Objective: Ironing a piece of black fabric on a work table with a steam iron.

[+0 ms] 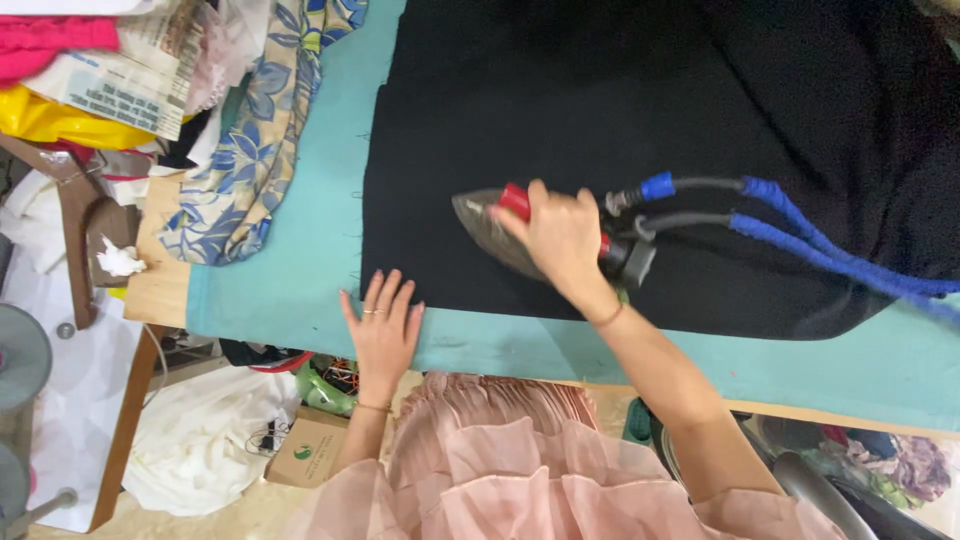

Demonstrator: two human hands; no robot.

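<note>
- An iron [500, 232] is gripped by the right hand [560, 235], tip pointing left across black fabric [640, 120].
- The fabric's near edge is pressed flat by the open left hand [383, 330].

left hand [383, 328]: flat, palm down, fingers spread, pointing far
right hand [558, 235]: fist closed in a grip, knuckles up
right arm: stretched far-left from near right

The black cloth [640, 110] looks soft and matt. The iron [495, 232] has a dull grey metal body and a shiny red plastic grip. The tabletop [160, 285] edge is bare wood.
</note>
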